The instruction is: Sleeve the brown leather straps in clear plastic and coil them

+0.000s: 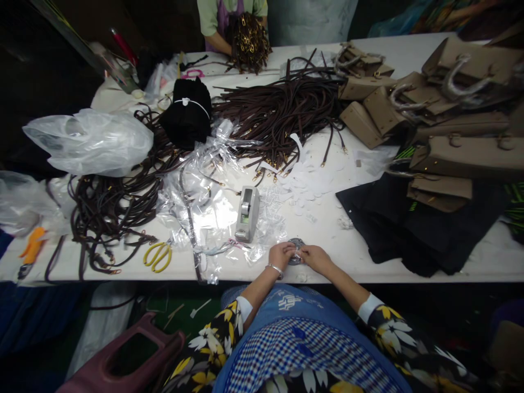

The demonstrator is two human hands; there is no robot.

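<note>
At the table's near edge, my left hand (pixel 282 255) and my right hand (pixel 316 257) meet over a small round grey thing (pixel 295 261), perhaps a shallow dish or a roll. Fingers of both hands are pinched together, close to each other. Something small and pale may be between the fingertips, but it is too small to name. A grey tape dispenser (pixel 248 214) stands beyond my left hand. Near it lie clear plastic sleeves and white paper scraps (pixel 305 185).
Dark brown straps (pixel 282 109) are heaped mid-table, with taupe handbags (pixel 458 155) and black cloth bags (pixel 421 224) at right. Yellow-handled scissors (pixel 158 256), orange-handled cutters (pixel 33 248), a black bundle (pixel 188 112) and a plastic bag (pixel 94 142) lie left. A co-worker (pixel 216 27) holds hardware-fitted straps opposite.
</note>
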